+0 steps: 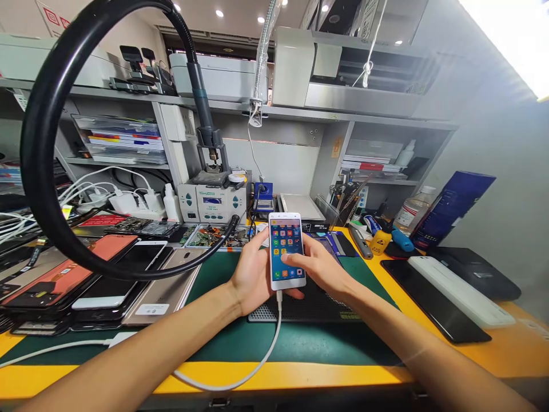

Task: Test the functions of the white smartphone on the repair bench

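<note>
A white smartphone is held upright over the middle of the bench, its lit screen showing rows of app icons. My left hand is closed around its left side and back, the thumb along the left edge and fingertips showing below the lower right corner. From the right, my right hand grips the phone's right edge, with its thumb laid across the screen over the lower icons. The other right fingers are partly hidden behind the phone. A white charging cable is plugged into the phone's bottom and curves down past the bench edge.
A thick black hose loops at the left in front of a hot-air station. Several phones and phone parts are stacked at left. A black perforated mat lies under my hands. At right are a black slab and a yellow bottle.
</note>
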{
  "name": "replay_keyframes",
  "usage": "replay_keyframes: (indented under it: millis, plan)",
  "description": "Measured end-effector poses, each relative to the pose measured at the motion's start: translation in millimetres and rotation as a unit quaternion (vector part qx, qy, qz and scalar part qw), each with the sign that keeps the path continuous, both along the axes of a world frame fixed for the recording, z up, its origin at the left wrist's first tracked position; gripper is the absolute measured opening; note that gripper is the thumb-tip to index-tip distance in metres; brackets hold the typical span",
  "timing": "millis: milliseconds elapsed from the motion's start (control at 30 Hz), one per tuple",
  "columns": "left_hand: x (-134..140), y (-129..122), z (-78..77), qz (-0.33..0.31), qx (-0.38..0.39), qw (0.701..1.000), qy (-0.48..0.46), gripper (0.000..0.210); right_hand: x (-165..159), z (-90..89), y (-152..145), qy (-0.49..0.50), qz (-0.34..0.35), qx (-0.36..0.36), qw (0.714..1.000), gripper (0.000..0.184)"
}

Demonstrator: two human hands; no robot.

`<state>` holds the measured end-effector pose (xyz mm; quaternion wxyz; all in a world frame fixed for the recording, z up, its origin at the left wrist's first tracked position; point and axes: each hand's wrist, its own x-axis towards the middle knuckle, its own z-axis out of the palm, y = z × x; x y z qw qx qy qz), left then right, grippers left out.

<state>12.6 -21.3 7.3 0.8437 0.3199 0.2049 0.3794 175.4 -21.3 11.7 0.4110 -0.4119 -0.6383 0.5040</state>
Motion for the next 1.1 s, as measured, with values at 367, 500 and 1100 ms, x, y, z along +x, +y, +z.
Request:
replay_keyframes:
  millis: [367,500,1100]
  plan:
    - [2.0,0.6,-2.0,-0.013,-0.017,0.999,-0.024,0.060,-4.2,2.9,-5.6,-0.009,-0.028,-0.001,1.000,0.034]
    - [1.8,-1.3,0.0,-0.014,-0.016,0.999,-0.025,0.062,-2.6,0.1,-3.1,0.040,-0.017,0.005,0.999,0.026]
    - [1.5,-2.0,-0.3,-0.020,-0.007,1.000,-0.006,0.060,-7.9,-1.1,-4.7,-0.023,-0.065,0.016,0.997,0.034]
